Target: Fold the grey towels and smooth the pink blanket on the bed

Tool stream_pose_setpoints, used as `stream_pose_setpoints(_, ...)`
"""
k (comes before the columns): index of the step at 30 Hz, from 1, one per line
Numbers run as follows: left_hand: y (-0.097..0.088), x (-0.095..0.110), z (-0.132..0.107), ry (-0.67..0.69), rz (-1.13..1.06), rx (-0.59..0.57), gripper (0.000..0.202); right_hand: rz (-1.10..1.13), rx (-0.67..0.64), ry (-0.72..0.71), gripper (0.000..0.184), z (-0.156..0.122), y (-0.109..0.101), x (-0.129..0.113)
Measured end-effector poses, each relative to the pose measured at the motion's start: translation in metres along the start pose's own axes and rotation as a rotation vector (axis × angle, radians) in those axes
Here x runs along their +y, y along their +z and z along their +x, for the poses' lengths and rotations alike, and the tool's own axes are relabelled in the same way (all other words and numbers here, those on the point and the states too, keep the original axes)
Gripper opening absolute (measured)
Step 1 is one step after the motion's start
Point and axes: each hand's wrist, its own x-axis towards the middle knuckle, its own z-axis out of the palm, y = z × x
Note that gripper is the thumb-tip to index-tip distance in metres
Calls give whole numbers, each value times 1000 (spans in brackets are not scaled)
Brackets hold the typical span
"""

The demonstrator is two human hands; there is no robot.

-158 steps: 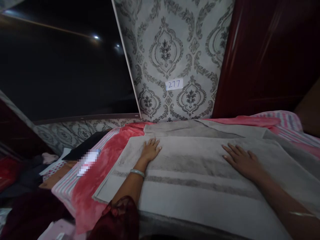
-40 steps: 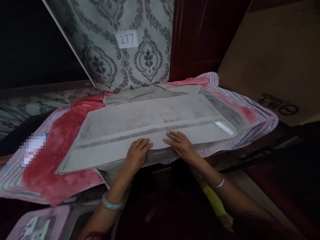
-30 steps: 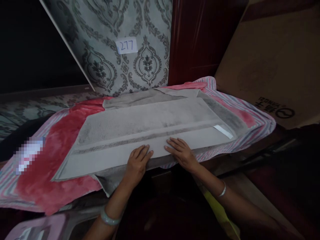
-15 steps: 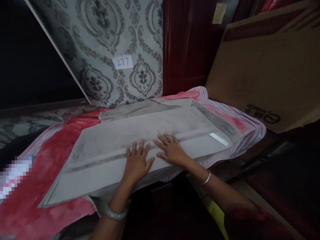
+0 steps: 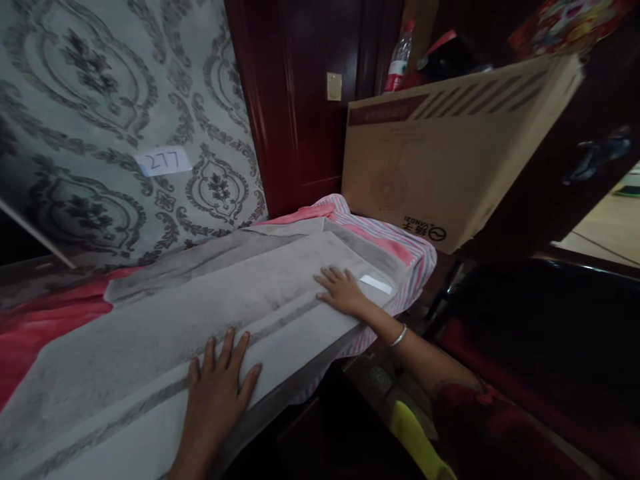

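Half a second ago the two hands lay side by side at the middle of the grey towel (image 5: pixel 200 313); now they are well apart. The left hand (image 5: pixel 217 387) lies flat near the towel's front edge, fingers spread, gripping nothing. The right hand (image 5: pixel 340 290) lies palm down near the towel's right end, fingers open and loose, just beside the white tag (image 5: pixel 376 285).

The towel lies folded lengthwise on the pink blanket (image 5: pixel 55 320), which covers what is probably a table; the dark hides what is beneath. The towel's front edge runs along the blanket's front edge. Its right end stops short of the blanket's striped right corner (image 5: pixel 413 257). A cardboard box (image 5: pixel 440 147) stands close behind that corner. In front of the front edge is dark open room.
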Motion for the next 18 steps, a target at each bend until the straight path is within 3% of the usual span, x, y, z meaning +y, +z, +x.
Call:
stream_pose_setpoints(3,2,-1,0,-2,-2,5,62,-46,49,106,59,-6,-4,50)
stream_pose_setpoints(6,2,-2,1,4,-13,8,62,-71,98,193,60,-12,-3,80)
stream_pose_setpoints(9,1,0,1,7,-12,16,62,-91,149,252,60,-14,3,93)
stream_pose_setpoints(14,-9,4,-6,-34,-16,-30,61,-84,212,225,60,-16,15,101)
stream_pose_setpoints(18,-26,-17,-27,-212,14,-102,61,-85,167,226,62,-22,26,110)
